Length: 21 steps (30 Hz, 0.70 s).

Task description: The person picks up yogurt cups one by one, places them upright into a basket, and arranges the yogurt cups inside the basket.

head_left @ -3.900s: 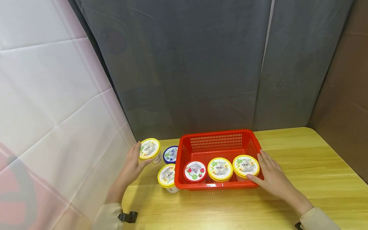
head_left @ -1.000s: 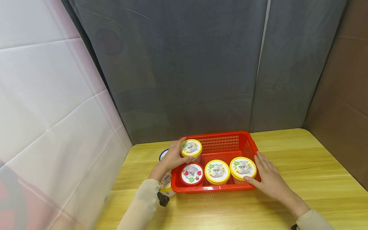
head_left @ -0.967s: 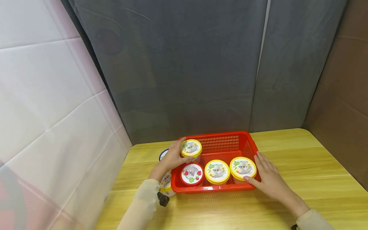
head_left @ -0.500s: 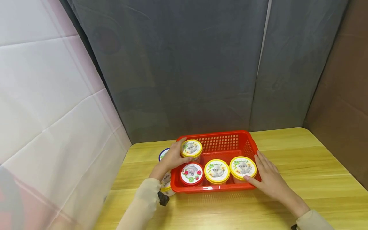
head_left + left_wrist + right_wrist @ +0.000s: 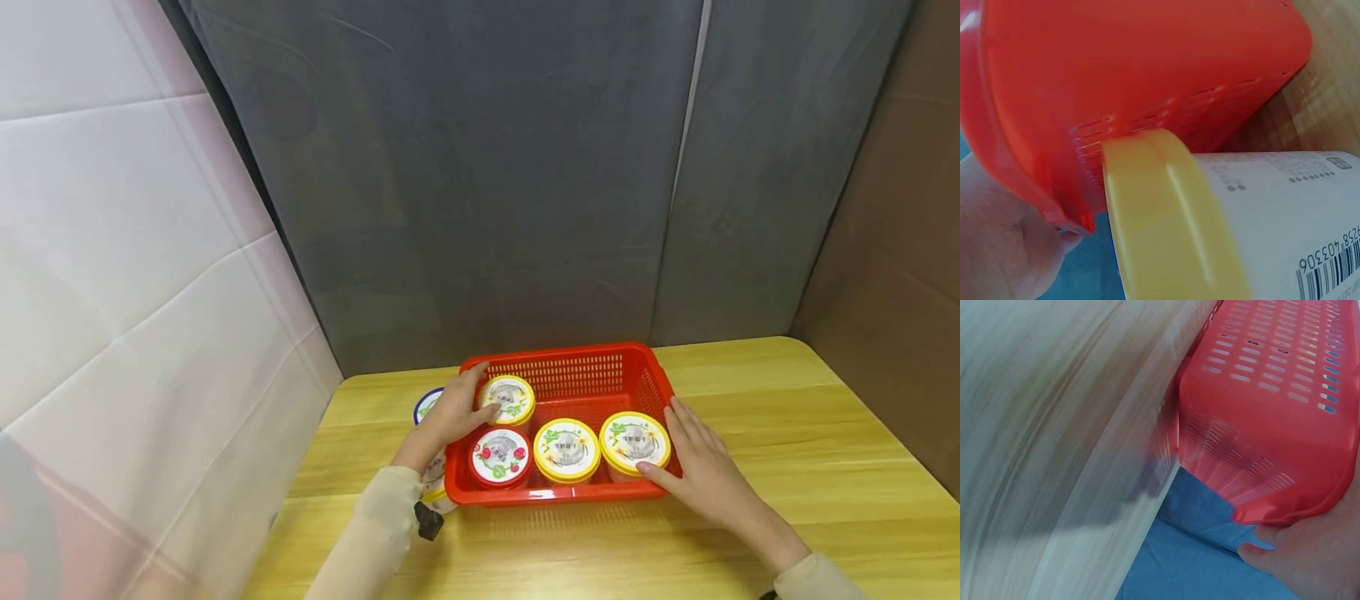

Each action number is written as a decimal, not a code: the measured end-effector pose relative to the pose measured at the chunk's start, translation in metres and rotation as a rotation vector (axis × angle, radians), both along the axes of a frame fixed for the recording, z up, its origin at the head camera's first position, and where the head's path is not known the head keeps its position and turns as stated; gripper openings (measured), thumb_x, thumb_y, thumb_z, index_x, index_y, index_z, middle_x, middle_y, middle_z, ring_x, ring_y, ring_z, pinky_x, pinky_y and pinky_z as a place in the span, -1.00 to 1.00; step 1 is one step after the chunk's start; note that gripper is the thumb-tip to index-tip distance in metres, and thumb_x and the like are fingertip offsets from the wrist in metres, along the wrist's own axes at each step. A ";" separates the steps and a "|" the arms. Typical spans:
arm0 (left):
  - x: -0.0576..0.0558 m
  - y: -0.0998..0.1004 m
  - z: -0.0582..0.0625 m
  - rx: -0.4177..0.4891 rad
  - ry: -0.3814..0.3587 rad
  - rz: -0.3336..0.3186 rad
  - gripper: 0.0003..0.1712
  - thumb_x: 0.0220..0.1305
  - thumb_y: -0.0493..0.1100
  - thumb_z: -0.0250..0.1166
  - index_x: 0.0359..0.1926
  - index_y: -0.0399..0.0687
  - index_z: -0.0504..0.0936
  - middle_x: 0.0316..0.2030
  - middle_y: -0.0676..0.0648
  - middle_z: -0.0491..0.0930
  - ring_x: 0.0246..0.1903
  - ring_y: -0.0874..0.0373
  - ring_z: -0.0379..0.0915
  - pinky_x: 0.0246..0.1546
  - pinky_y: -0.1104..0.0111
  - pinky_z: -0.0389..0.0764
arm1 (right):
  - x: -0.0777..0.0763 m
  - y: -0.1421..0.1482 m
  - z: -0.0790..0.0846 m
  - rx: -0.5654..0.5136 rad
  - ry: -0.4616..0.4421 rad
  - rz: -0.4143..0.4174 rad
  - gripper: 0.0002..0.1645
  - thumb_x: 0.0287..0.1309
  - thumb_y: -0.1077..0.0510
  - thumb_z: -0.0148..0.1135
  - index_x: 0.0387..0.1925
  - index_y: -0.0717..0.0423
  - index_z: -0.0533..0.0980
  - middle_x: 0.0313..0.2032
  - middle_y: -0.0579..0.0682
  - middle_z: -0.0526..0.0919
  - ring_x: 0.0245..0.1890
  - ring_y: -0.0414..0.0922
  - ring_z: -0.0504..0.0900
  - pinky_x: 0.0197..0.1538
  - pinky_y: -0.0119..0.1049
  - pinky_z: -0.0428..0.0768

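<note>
In the head view my left hand [image 5: 448, 415] holds a yellow-lidded tub [image 5: 512, 395] in the back left corner of the red basket [image 5: 577, 351]. The thumb lies over the lid's near edge; the other fingertips are mostly hidden. My right hand [image 5: 703, 468] grips the basket's right side, fingers along the outside and thumb over the rim. Along the basket's front stand a red-lidded tub [image 5: 500, 459] and two more with yellow lids, one in the middle [image 5: 567, 451] and one on the right [image 5: 636, 443].
Left of the basket, partly behind my left arm, stand a blue-lidded tub [image 5: 425, 405] and another yellow-lidded tub [image 5: 1291, 206], which lies close against the basket in the left wrist view. The wooden table [image 5: 810, 467] has a grey partition [image 5: 495, 208] at its back.
My left hand has brought the yellow-lidded tub from the left into the basket. In the last half second this tub has turned and shifted slightly forward. My right hand keeps its hold.
</note>
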<state>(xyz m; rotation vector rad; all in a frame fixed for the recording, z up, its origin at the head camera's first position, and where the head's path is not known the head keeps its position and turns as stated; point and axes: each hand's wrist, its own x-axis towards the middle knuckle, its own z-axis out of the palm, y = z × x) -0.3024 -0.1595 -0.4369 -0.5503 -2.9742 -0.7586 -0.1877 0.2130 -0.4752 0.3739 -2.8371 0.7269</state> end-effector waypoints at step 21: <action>0.002 0.003 -0.005 -0.054 -0.035 0.003 -0.06 0.21 0.10 0.39 0.49 0.05 0.15 0.31 -0.12 0.45 0.35 -0.10 0.29 0.30 -0.07 0.48 | 0.000 0.000 -0.002 0.000 0.012 0.002 0.22 0.16 -0.38 0.23 0.47 0.42 0.05 0.52 0.37 0.01 0.47 0.38 0.08 0.40 0.40 0.13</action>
